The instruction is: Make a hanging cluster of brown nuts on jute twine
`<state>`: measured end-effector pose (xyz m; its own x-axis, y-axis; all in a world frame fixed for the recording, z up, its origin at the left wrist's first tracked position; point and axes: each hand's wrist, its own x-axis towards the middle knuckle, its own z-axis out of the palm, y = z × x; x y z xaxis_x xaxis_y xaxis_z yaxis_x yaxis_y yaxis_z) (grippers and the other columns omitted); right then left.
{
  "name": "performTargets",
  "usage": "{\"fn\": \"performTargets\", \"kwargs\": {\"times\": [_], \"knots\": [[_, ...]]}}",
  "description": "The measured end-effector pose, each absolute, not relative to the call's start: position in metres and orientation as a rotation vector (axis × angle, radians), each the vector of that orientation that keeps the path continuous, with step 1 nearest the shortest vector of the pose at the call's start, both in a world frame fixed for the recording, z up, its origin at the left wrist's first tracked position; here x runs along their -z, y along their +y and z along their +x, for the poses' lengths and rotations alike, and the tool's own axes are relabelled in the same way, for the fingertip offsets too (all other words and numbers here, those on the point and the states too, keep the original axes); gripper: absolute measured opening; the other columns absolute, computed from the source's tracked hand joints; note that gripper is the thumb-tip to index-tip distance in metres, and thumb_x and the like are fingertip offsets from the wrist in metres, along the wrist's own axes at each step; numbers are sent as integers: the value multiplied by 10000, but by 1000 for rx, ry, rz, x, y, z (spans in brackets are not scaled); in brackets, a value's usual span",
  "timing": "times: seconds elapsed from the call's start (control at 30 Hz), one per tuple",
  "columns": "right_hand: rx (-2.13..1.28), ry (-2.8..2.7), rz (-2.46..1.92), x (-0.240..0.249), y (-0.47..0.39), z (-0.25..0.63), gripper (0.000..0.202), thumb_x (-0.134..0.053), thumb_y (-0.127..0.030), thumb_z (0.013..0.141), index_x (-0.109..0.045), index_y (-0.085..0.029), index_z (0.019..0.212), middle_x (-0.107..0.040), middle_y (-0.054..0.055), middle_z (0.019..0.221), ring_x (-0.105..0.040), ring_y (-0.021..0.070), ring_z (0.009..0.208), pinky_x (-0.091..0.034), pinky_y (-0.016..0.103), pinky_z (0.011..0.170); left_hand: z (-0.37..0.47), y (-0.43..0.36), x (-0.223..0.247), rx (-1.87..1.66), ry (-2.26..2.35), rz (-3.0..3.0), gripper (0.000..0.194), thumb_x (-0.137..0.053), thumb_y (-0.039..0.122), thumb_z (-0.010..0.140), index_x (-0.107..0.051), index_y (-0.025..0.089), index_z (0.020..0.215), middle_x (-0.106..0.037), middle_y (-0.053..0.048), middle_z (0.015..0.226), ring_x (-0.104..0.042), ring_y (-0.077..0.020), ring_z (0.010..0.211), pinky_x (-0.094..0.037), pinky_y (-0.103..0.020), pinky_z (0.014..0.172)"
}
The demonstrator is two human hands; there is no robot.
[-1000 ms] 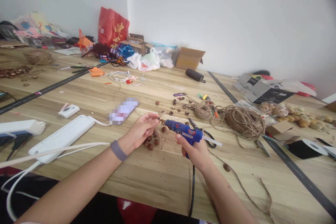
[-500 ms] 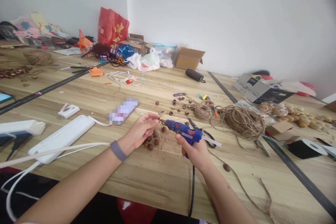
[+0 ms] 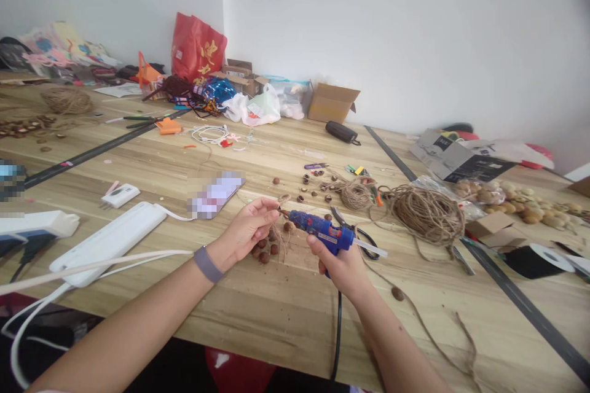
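Note:
My right hand (image 3: 343,261) is wrapped around the grip of a blue hot glue gun (image 3: 318,227), its nozzle aimed left and a clear glue stick (image 3: 373,247) poking out of the back. My left hand (image 3: 251,227) pinches a small brown piece at its fingertips, mostly hidden, right at the nozzle tip; whether they touch I cannot tell. A loop of jute twine (image 3: 284,198) shows just behind those fingers. Beneath and between the hands, a cluster of round brown nuts (image 3: 264,256) with twine strands lies on the wooden table (image 3: 258,325).
Right of the glue gun are pliers (image 3: 338,216), a small twine ball (image 3: 356,195) and a large twine coil (image 3: 426,209). Nut shells (image 3: 306,179) lie scattered behind. A phone (image 3: 216,195) and a white power strip (image 3: 108,242) with cables sit left. The gun's black cord (image 3: 338,338) runs over the front edge.
The glue gun and my right hand have shifted very slightly left and down. My left hand keeps its pinch in the same place.

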<state>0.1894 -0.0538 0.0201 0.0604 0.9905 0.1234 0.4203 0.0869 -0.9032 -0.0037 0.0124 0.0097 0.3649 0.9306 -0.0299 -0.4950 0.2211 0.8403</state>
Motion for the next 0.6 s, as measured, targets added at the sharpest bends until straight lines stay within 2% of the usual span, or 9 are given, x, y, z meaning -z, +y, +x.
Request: {"fn": "performTargets", "kwargs": {"times": [0.17,0.6], "knots": [[-807,-1520,-1457,-20,-54,189,571,-586,-781,731,-572,-217,646,-460,-42,378,-443,113,317,-364,240,361,-3,12,-10,-1074,616,848,411,-900,310,587,-610,162,838,-451,108,502,-260,-4,350,-131,-176,370],[-765,-1552,-1483,-22,-54,189,559,-563,-759,759,-518,-228,592,-465,-30,372,-446,118,328,-364,245,381,-3,12,-10,-1076,622,846,414,-899,310,585,-610,161,841,-463,106,518,-259,1,347,-123,-182,371]]}}
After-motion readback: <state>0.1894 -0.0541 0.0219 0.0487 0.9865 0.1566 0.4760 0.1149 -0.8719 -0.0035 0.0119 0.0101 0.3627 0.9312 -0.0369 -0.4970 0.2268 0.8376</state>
